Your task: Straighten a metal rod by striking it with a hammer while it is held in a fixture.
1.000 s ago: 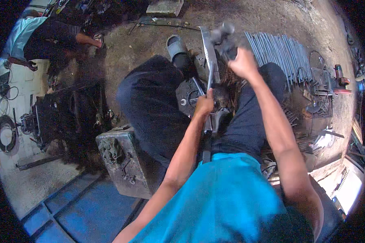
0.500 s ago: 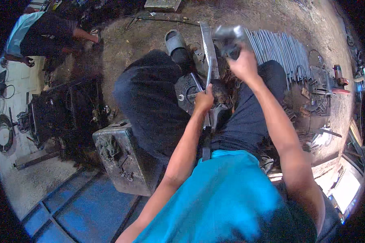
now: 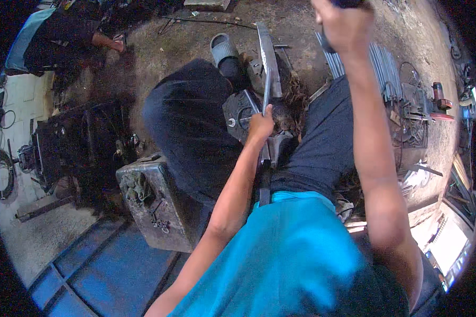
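Note:
Closed round a thin grey metal rod (image 3: 267, 87), my left hand (image 3: 262, 127) is between my knees. The rod points forward along a long metal bar (image 3: 268, 50) with a bright edge. Another short rod-like length (image 3: 252, 100) slants away left of that hand; whether the two are joined I cannot tell. A wrench-like open end (image 3: 232, 122) shows on the dark block (image 3: 232, 112) beside it. My right hand (image 3: 346, 24) is raised at the upper edge, a fist round the dark handle of what looks like a hammer (image 3: 329, 43); its head is out of view.
Many grey rods (image 3: 383, 68) lie side by side at the right, near a red-and-black power tool (image 3: 441, 103). A worn metal box (image 3: 156, 206) stands by my left thigh. Another person (image 3: 63, 47) is at the upper left. My sandalled foot (image 3: 225, 48) is ahead.
My right hand has swung up and away with the hammer, from above the metal bar to the upper edge. My left hand stays on the rod, shifted slightly.

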The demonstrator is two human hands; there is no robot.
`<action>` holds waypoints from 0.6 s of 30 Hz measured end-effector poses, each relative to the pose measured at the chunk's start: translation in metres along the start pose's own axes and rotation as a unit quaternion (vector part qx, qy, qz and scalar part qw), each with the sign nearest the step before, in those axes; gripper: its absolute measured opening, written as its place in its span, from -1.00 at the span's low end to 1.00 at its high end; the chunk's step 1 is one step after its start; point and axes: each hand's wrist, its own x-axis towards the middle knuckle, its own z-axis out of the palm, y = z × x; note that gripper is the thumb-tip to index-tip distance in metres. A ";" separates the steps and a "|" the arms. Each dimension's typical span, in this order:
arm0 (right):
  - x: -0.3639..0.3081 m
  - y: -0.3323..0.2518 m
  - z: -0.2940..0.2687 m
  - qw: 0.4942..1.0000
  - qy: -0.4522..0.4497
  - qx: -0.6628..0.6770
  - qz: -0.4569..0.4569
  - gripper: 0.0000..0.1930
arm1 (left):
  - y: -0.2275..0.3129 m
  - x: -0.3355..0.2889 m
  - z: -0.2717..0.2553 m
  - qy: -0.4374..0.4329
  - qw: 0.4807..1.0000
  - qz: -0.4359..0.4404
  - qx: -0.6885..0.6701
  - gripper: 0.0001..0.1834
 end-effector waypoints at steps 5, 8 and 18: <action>-0.158 0.044 0.064 0.907 -0.375 -0.088 0.172 -0.67 | -0.008 0.006 0.009 0.025 0.998 0.024 0.058 -0.19; -0.117 0.046 0.070 0.918 -0.344 -0.040 0.191 -0.72 | -0.004 0.014 0.007 0.014 0.998 0.037 0.049 -0.20; 0.026 -0.030 0.005 0.984 0.006 0.173 0.047 -0.76 | -0.017 0.007 -0.002 -0.019 0.999 0.022 0.035 -0.19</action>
